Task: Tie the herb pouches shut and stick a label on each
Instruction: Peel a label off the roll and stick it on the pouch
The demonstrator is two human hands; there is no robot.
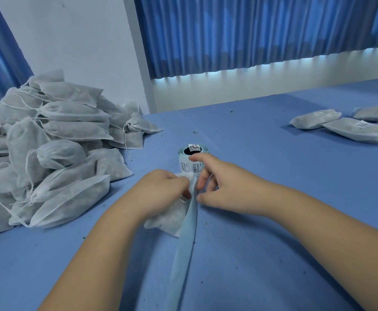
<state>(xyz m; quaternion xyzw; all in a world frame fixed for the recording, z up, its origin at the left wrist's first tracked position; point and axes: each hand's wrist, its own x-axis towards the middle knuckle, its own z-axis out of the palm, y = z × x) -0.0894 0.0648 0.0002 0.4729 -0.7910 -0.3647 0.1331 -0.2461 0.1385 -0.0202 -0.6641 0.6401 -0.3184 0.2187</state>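
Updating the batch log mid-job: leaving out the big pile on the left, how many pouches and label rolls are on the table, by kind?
Pouches at the right: 3
Pouch at the front centre: 1
Label roll: 1
Total: 5

head-worn view, looking forward and down, close over table [273, 198]
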